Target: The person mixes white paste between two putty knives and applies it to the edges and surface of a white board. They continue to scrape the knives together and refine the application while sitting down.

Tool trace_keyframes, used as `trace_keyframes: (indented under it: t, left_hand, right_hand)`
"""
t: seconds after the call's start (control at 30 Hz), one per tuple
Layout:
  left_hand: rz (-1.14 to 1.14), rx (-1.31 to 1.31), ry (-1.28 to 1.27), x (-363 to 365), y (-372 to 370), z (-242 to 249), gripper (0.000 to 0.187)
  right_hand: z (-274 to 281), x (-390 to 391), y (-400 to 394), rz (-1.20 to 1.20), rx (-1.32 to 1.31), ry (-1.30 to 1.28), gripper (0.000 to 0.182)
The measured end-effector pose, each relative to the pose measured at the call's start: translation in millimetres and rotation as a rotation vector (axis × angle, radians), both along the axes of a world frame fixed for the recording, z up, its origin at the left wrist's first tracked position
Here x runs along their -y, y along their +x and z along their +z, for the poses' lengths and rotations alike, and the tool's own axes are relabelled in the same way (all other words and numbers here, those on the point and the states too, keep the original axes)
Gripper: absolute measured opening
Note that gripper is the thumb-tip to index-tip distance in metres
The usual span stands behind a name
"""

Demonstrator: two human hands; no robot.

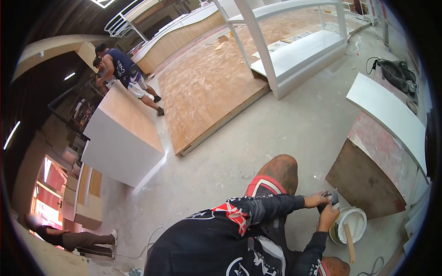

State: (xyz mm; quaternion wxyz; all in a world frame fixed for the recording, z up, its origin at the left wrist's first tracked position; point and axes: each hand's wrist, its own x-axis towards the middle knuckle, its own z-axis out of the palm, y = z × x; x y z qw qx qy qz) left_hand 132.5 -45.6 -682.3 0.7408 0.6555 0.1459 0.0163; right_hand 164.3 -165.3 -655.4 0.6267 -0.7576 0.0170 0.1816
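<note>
My left hand [316, 199] and my right hand [328, 217] are close together in front of my knees, both closed. Between them is a putty knife [335, 198] with a flat grey blade; a dark part, perhaps its handle, shows between my palms. My fingers partly hide how each hand grips it. Just below my right hand stands a white bucket [365, 221] with pale paste inside. A wooden stick [350, 244] leans over its near rim.
Right of the bucket stands a curved panel piece [382, 147] with a white top. A wooden platform [207, 101] carries a white shelf frame [299, 54]. Two people [120, 69] are behind a grey-sided cabinet [122, 133]; another person [69, 239] stands lower left. Cables lie on the floor.
</note>
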Motion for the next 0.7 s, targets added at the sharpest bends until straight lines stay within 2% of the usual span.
trace_keyframes:
  t: [0.03,0.1,0.13,0.17,0.23,0.27,0.3,0.37,0.4,0.43,0.5,0.53,0.57,0.6,0.63,0.7]
  left_hand:
    - [0.005,-0.001,-0.001,-2,0,7,0.070]
    - [0.152,0.001,-0.040,-6,0,10,0.073]
    - [-0.229,-0.120,-0.179,-19,6,-9,0.075]
    - [-0.227,-0.120,-0.183,-11,5,-20,0.075]
    - [-0.125,0.103,-0.153,7,-2,-35,0.067]
    - [-0.200,-0.045,-0.145,-3,-4,-17,0.061]
    - [-0.200,-0.044,-0.145,-7,-1,-20,0.061]
    - [-0.121,-0.191,0.339,-17,8,-25,0.054]
    - [0.015,-0.086,0.622,-19,11,-28,0.053]
    - [0.015,-0.093,0.580,-26,7,-32,0.054]
    - [0.018,-0.109,0.497,-33,-22,107,0.057]
    - [0.012,-0.113,0.495,-31,-28,108,0.057]
    - [-0.076,0.270,0.674,-26,-33,105,0.059]
    - [-0.159,0.657,0.836,-21,-39,101,0.061]
    - [-0.150,0.649,0.833,-15,-41,99,0.061]
    - [-0.408,0.767,0.950,-3,-38,96,0.064]
  right_hand:
    - [7,2,-5,0.005,-0.001,-0.001,0.027]
    - [28,0,-26,-0.028,0.117,0.069,0.028]
    - [9,-2,-26,0.016,0.260,0.102,0.031]
    - [8,2,-21,0.019,0.259,0.097,0.031]
    - [8,5,-8,-0.063,-0.112,0.001,0.031]
    - [-11,11,2,-0.026,-0.072,0.003,0.034]
    - [-19,15,8,-0.026,-0.071,0.003,0.034]
    - [-32,23,19,-0.023,0.132,-0.102,0.035]
    - [-36,24,24,-0.178,0.243,0.021,0.030]
    - [-39,36,30,-0.174,0.242,0.018,0.030]
    - [24,52,30,-0.323,-0.553,0.759,0.017]
    - [-9,65,40,-0.208,-0.714,1.029,0.005]
    - [-19,61,33,-0.214,-0.715,1.029,0.005]
    - [-29,59,28,-0.144,-0.842,1.194,0.009]
    - [-33,58,23,-0.066,-0.972,1.352,0.014]
    - [-30,53,12,-0.066,-1.015,1.262,0.015]
